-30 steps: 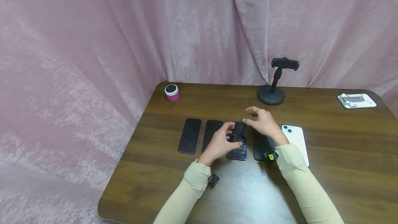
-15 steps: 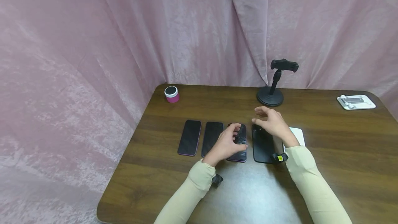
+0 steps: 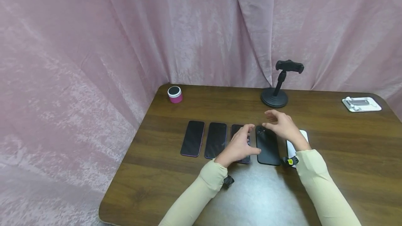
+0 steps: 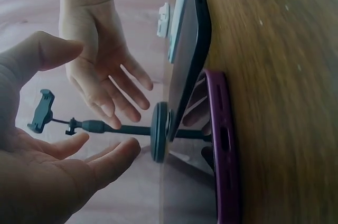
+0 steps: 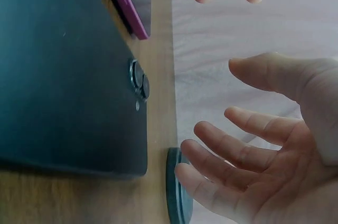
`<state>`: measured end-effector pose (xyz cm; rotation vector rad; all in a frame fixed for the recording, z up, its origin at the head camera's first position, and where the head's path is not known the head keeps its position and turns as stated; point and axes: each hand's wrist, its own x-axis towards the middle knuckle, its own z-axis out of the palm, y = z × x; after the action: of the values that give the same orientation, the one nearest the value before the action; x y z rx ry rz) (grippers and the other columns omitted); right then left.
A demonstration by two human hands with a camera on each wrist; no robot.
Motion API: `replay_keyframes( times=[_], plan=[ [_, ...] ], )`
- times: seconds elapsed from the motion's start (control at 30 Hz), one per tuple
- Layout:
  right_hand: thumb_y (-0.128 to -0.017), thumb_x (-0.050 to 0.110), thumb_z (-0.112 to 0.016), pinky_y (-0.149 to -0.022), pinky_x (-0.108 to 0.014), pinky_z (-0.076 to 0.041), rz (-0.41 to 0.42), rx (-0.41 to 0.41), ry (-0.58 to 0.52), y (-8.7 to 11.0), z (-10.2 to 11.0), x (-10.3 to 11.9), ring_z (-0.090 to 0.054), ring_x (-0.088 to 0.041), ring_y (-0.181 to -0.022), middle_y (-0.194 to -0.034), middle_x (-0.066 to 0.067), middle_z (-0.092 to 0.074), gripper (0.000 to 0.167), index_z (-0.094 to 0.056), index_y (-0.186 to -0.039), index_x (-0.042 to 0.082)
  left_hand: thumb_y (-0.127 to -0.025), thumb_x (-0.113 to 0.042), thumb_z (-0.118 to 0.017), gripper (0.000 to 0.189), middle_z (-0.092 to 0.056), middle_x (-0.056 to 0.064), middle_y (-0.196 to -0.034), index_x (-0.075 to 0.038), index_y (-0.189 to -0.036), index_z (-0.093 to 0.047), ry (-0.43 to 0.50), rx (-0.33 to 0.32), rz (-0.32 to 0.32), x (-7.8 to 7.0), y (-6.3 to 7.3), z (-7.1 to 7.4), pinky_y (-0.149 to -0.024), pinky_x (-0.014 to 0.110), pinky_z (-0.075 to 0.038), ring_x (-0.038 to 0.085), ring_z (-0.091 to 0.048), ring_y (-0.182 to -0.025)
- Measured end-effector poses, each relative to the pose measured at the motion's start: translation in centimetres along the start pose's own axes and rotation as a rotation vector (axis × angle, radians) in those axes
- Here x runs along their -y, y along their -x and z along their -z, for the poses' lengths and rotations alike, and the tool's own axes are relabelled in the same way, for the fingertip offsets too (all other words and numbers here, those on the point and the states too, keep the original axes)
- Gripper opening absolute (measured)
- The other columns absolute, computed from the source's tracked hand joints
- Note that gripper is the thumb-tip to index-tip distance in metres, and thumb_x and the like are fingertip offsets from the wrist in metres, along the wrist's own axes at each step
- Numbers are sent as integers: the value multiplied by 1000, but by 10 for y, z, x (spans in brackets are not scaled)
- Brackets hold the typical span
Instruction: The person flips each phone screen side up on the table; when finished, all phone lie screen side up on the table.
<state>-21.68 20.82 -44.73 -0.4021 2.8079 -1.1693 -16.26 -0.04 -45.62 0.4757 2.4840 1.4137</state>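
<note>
Phones lie in a row across the table. My left hand (image 3: 239, 146) hovers over the third phone (image 3: 236, 128), hiding much of it, with fingers spread and nothing held. That phone's purple edge (image 4: 224, 145) shows in the left wrist view. A black phone (image 3: 268, 147) lies back up, its camera lenses (image 5: 138, 78) plain in the right wrist view. Above its far right corner is my right hand (image 3: 284, 126), fingers loosely bent and holding nothing. The right wrist partly covers a white phone (image 3: 290, 149). Two dark-screened phones, one at far left (image 3: 192, 138) and its neighbour (image 3: 215, 140), lie uncovered.
Behind the row stands a black phone stand (image 3: 274, 97) with a round base. A pink jar (image 3: 175, 95) with a white-rimmed dark lid sits at the back left. A flat white folded holder (image 3: 362, 104) lies at the back right. Pink curtain (image 3: 201, 30) hangs behind the table.
Both hands have drifted right along the row. The left has come off the second phone, and the right has moved from beside the third phone to the black one. The phones keep their places.
</note>
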Motion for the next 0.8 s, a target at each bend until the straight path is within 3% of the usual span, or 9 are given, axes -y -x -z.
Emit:
replay_keyframes(
  times=[0.1,0.23,0.37,0.5,0.8],
  plan=[
    [-93,12,-69,-94,-61,-47,2,12,7,2,1,-5,-58,-50,-115,-128,-34,-59,51,-52,-134,-13,-78,-10,-86,85,-48,15,-145,-9,-149,-40,-13,15,17,-3,-1,-5,-96,29,-49,29,-56,-125],
    [-91,10,-70,-93,-62,-47,4,37,14,3,3,-9,-58,-51,-114,-127,-36,-59,52,-52,-134,-14,-76,-12,-87,88,-50,14,-143,-12,-150,-40,-98,26,29,-7,-3,-11,-97,30,-47,23,-54,-125],
    [-90,7,-71,-93,-62,-47,-23,85,18,5,3,-13,-57,-52,-116,-129,-36,-57,53,-50,-135,-13,-73,-13,-88,90,-53,12,-137,-14,-149,-41,-169,18,24,-8,-5,-15,-95,28,-46,17,-56,-115],
    [-88,5,-72,-93,-63,-47,-27,120,36,7,1,-16,-57,-52,-116,-128,-37,-58,54,-51,-134,-13,-72,-12,-89,91,-54,11,-130,-14,-149,-41,-179,18,36,-8,-7,-20,-90,26,-46,16,-55,-104],
    [-84,2,-74,-95,-64,-45,-28,168,57,9,-2,-18,-54,-54,-120,-130,-38,-56,58,-50,-135,-14,-75,-13,-90,93,-41,7,-151,-19,-152,-38,-238,128,91,-6,-10,-36,-96,26,-46,14,-50,-125]
  ],
)
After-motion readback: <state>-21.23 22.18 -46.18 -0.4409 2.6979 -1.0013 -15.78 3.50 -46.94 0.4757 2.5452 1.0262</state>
